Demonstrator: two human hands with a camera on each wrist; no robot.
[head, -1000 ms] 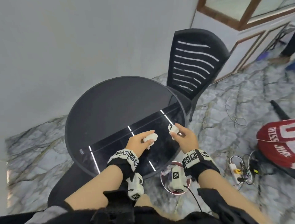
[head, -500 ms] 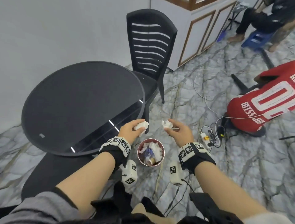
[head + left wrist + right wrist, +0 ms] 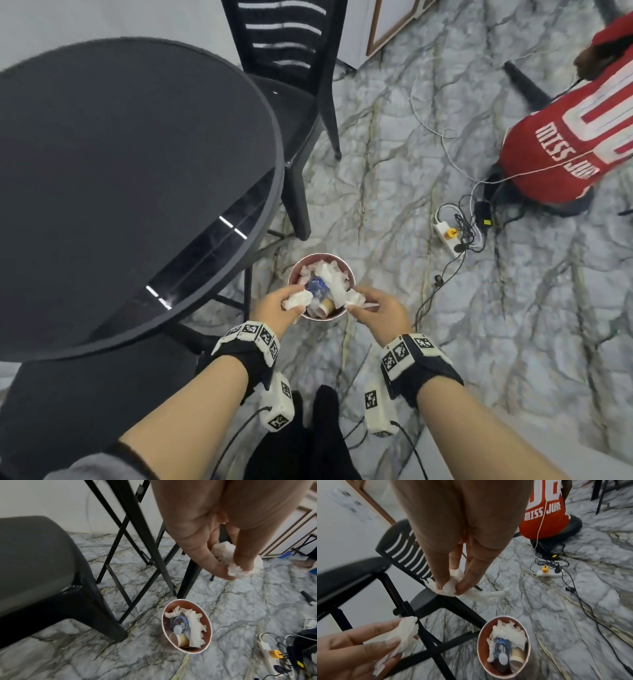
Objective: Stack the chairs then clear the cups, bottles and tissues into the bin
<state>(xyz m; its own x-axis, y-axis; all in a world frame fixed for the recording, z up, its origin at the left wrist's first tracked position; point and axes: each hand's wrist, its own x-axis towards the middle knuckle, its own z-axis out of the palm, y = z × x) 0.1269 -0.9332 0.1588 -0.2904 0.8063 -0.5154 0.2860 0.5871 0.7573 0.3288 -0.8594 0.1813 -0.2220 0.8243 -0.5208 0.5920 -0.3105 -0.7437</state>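
A small round bin (image 3: 320,254) stands on the marble floor beside the table and holds tissues, a bottle and a paper cup. My left hand (image 3: 291,306) hovers over its near left rim and grips a crumpled white tissue (image 3: 298,299). Over the near right rim, my right hand (image 3: 356,305) pinches a second tissue (image 3: 356,298). In the left wrist view the left fingertips (image 3: 223,572) pinch the tissue (image 3: 240,566) well above the bin (image 3: 181,600). The right wrist view shows the right hand's tissue (image 3: 450,588) trailing a loose tail above the bin (image 3: 485,635).
The round black table (image 3: 120,171) fills the left. A black slatted chair (image 3: 284,68) stands behind it and another chair seat (image 3: 85,394) sits under its near edge. At the right are a power strip (image 3: 445,231) with tangled cables and a seated person in a red shirt (image 3: 565,147).
Both hands, each still holding its tissue, have moved from over the table's edge down and right to just above the bin. The head view has swung down onto the bin.
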